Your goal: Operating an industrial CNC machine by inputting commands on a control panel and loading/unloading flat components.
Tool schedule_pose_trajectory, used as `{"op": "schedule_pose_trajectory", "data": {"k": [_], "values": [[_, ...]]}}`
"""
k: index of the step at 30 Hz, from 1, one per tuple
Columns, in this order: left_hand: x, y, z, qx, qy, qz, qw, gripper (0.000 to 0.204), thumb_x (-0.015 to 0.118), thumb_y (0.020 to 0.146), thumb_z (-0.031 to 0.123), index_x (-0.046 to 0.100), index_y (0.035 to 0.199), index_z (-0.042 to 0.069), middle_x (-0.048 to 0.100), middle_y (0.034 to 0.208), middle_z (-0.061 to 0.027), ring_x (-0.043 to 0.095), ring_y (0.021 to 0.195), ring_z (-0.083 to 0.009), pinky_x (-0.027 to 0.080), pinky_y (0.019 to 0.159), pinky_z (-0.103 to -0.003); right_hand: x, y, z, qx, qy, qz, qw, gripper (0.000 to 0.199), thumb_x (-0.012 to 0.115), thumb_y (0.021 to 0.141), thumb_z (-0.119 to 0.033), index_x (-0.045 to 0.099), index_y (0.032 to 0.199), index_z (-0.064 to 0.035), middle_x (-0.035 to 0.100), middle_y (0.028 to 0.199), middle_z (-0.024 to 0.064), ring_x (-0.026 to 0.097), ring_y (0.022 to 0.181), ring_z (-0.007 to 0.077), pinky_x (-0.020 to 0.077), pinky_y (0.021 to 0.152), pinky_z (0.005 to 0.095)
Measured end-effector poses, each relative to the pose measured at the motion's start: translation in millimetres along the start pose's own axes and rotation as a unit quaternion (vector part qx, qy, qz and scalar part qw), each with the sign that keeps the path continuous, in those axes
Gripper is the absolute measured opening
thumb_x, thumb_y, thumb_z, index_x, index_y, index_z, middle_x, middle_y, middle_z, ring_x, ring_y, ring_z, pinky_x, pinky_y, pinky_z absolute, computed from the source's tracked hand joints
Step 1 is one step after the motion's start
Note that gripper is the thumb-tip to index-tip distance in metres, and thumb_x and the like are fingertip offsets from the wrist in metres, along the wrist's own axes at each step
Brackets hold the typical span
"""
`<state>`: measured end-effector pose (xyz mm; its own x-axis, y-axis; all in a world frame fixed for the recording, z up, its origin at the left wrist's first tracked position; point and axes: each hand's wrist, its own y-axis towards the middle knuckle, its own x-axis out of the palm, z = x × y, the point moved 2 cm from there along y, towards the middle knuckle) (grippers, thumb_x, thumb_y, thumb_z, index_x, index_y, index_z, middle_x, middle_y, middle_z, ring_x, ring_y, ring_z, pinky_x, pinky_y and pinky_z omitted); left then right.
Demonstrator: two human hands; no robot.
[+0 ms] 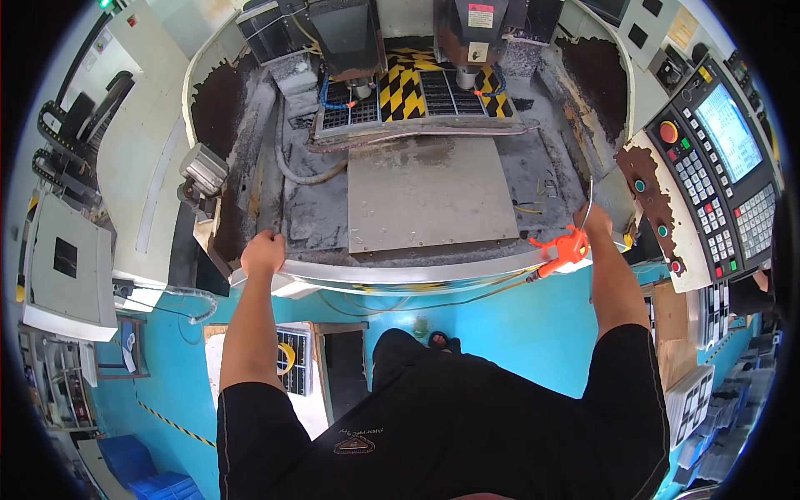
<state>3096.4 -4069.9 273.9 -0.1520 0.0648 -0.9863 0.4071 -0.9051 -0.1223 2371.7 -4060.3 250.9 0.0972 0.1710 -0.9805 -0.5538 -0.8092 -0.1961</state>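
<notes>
My left hand [263,252] is closed over the left end of the pale front door rim [400,273] of a machine tool. At the right end of the same rim, my right hand [595,221] is closed too, its fingertips partly hidden. An orange air blow gun [572,247] sits against the rim right beside it, its thin curved metal nozzle rising past my knuckles. The gun's hose runs left below the rim. Beyond my hands, a flat grey metal plate [429,196] lies in the dust-covered machine bed.
Two spindles [360,87] hang over black grids and yellow-black striped panels at the back. A control panel [717,175] with screen and keys stands at the right. Below left is a white-topped stand [315,392] with a yellow coil. Blue bins [137,467] lie at lower left.
</notes>
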Motion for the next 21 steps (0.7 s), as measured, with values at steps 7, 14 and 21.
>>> {"op": "schedule_pose_trajectory", "data": {"k": [7,14,21], "values": [[0.4,0.4,-0.4,-0.001,0.001,-0.004,1.0,0.044,0.047,0.089,0.042,0.073,0.11,0.013,0.072,0.115,-0.0174,0.067,0.111,-0.038,0.052,0.094,-0.048,1.3,2.9,0.8,-0.001,0.002,-0.002,1.0,0.039,0.067,0.087,-0.032,0.073,0.113,-0.0023,0.071,0.118,0.0221,0.067,0.114,0.0391,0.0542,0.097,0.0471],[1.7,2.1,-2.1,-0.003,0.001,0.001,1.0,0.044,0.047,0.09,0.042,0.073,0.11,0.013,0.072,0.115,-0.0174,0.067,0.111,-0.0382,0.052,0.095,-0.048,1.6,3.5,-0.4,0.0,-0.006,0.002,1.0,0.039,0.068,0.087,-0.03,0.072,0.114,-0.0022,0.071,0.118,0.022,0.067,0.114,0.039,0.0543,0.097,0.0473],[-0.9,-0.4,0.1,-0.003,-0.001,-0.003,1.0,0.044,0.048,0.09,0.041,0.073,0.11,0.012,0.072,0.115,-0.0185,0.067,0.111,-0.0382,0.052,0.096,-0.047,1.3,4.5,0.3,-0.003,0.001,-0.011,1.0,0.04,0.067,0.088,-0.033,0.072,0.115,-0.0027,0.07,0.12,0.0225,0.066,0.116,0.0385,0.0536,0.098,0.0471]]}}
